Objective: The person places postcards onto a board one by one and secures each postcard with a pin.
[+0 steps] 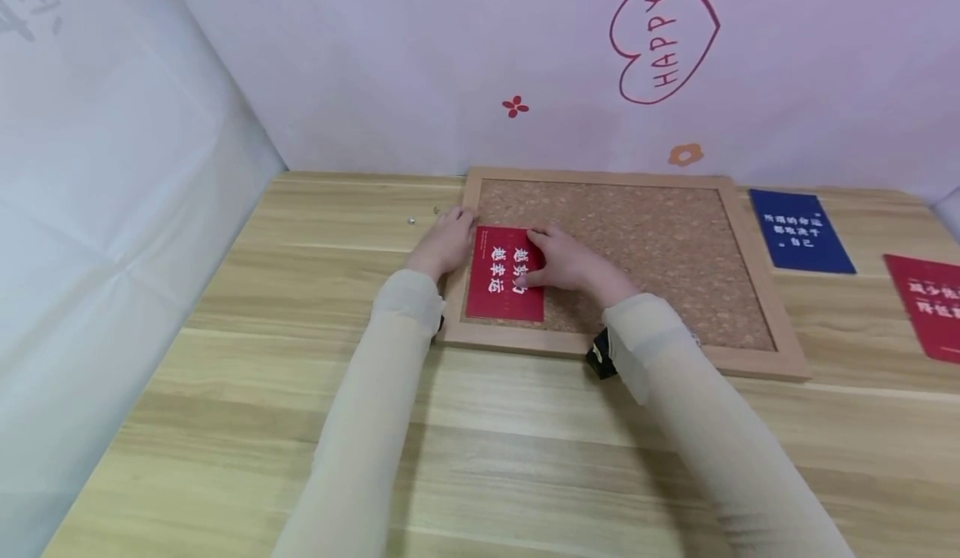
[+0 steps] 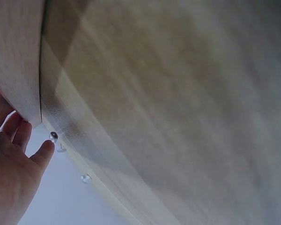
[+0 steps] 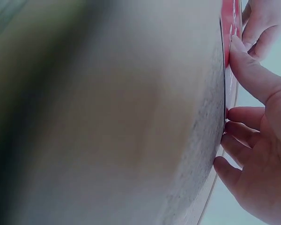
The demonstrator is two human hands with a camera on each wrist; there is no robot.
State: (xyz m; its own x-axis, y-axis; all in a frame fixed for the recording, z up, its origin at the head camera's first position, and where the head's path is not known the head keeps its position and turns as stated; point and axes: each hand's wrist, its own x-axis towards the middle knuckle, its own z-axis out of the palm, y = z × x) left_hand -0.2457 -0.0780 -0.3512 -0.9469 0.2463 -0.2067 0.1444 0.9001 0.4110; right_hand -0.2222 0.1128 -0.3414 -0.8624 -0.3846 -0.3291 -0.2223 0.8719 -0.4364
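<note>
Fingers [image 3: 246,116] spread, the right hand [image 1: 572,264] touches the red card [image 1: 504,304], long axis front to back, lettering's top facing away.

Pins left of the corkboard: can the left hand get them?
Likely yes: the left hand rests at the left edge of the corkboard, close by the pins, with nothing visible in between.

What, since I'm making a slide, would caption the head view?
Right hand touches a red rectangular card with white lettering on a wood-framed cork board, left hand at the board's edge.
</note>
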